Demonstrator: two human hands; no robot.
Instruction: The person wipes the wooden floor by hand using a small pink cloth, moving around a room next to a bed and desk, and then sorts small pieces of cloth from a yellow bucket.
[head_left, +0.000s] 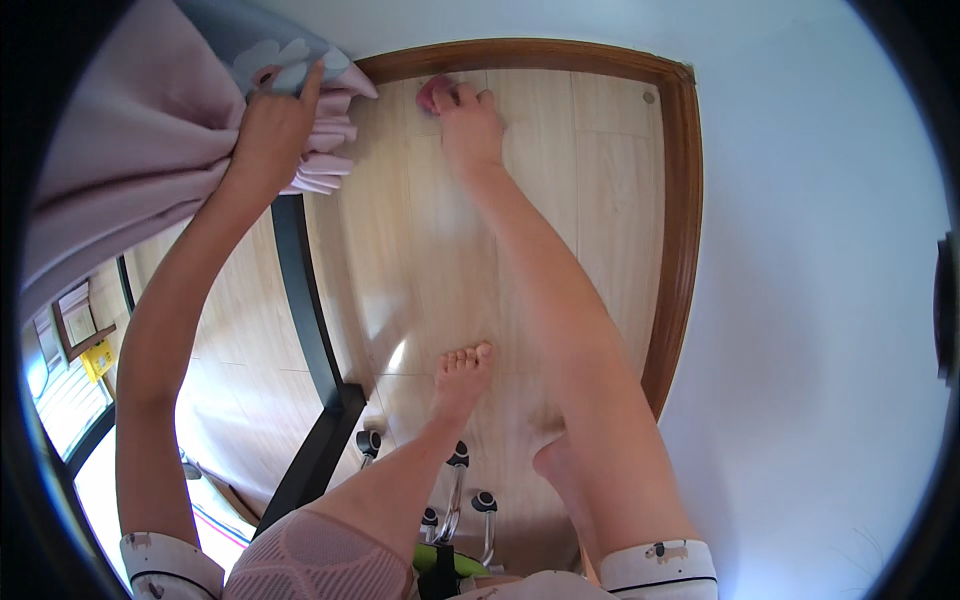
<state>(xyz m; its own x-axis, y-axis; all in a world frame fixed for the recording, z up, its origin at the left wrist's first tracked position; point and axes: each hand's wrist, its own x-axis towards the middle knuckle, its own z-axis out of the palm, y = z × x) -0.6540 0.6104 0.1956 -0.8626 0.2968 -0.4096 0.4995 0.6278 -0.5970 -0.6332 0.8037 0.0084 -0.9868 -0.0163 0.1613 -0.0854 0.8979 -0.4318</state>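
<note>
My right hand (472, 127) reaches down to the wood-look floor (457, 240) close to the far skirting board. Its fingers are on a small crumpled pinkish-red cloth (433, 95), which lies at their left side against the floor. At the upper left, my left hand (277, 127) presses against a pink curtain (150, 142) with a grey, flower-patterned part (277, 56). The index finger of that hand is stretched out, the others are curled, and whether they grip the fabric is not clear.
Brown wooden skirting (679, 225) runs along the far and right sides below a pale wall (810, 262). A black metal frame (307, 300) stands at the left. Chrome chair legs with black casters (484, 502) are near my bare foot (461, 382). A round floor spot (649, 97) lies near the corner.
</note>
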